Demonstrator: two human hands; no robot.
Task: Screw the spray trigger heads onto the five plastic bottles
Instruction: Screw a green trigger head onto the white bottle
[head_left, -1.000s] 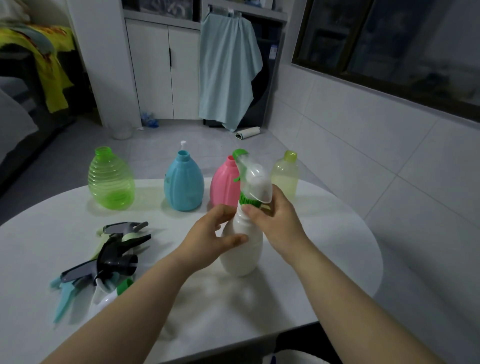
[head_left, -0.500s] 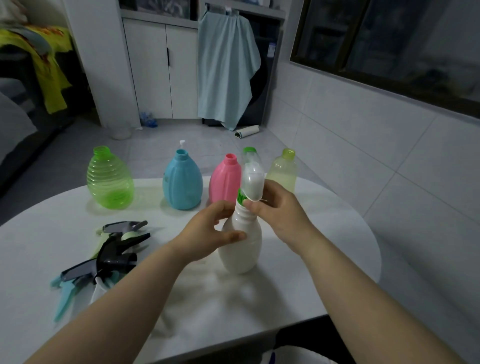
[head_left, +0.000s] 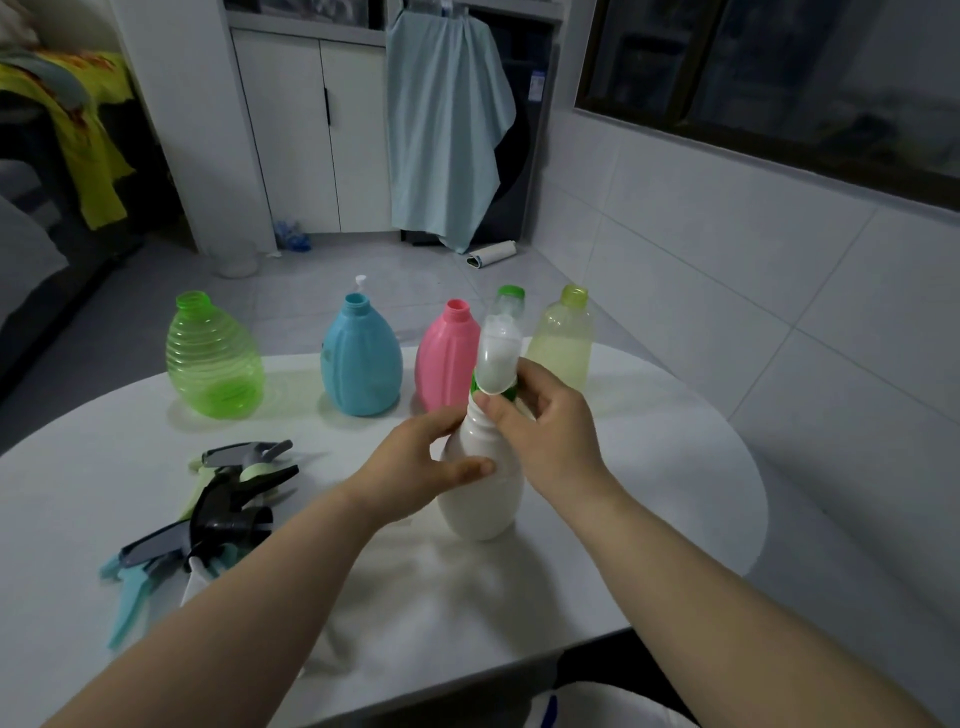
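A white bottle (head_left: 485, 499) stands upright on the white table (head_left: 649, 467), near its middle. My left hand (head_left: 415, 473) grips the bottle's body. My right hand (head_left: 545, 431) is closed on the collar of a white and green trigger head (head_left: 500, 353) that sits on the bottle's neck. Behind stand a green ribbed bottle (head_left: 213, 358), a blue bottle (head_left: 361, 358), a pink bottle (head_left: 447, 358) and a pale yellow bottle (head_left: 563, 343), all with open necks. Several loose trigger heads (head_left: 218, 514) lie in a heap at the left.
The table's rounded edge runs close on the right, with a tiled wall beyond it. Past the table are a tiled floor, white cabinets and a hanging light blue cloth (head_left: 447, 130). A small roll (head_left: 491, 255) lies on the floor.
The trigger head has turned on the neck, so its green nozzle now points away from me. My right hand has shifted its grip around the collar. The left hand stays on the bottle.
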